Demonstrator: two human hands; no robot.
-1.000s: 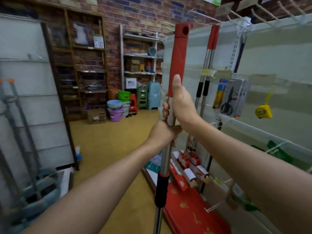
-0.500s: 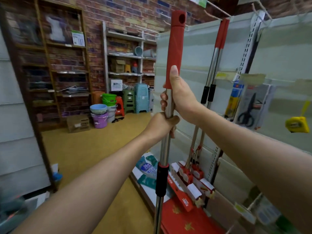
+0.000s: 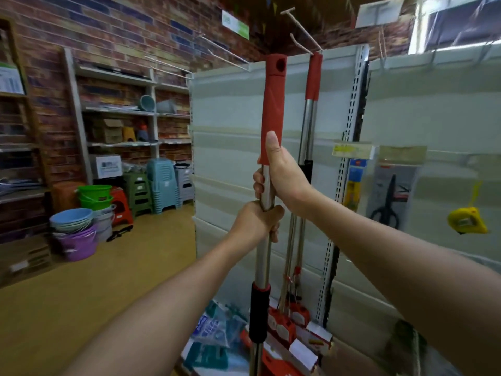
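Observation:
I hold a mop pole upright in front of me; it has a red top grip with a hang hole, a steel shaft and a black collar lower down. My right hand grips the pole where the red grip meets the steel, thumb pointing up along it. Just below, my left hand is wrapped round the steel shaft. Two more mops of the same kind hang from hooks on the grey display panel right behind. The pole's lower end is out of view.
Packaged scissors, a yellow tape measure and a blue-yellow pack hang on the panel at right. Boxed goods and bags lie on the bottom shelf. Stacked buckets and plastic stools stand by brick-wall shelves at left, across yellow floor.
Both hands keep the same hold on the pole. My view has swung right and up, so the display panel and hanging mops sit more centrally.

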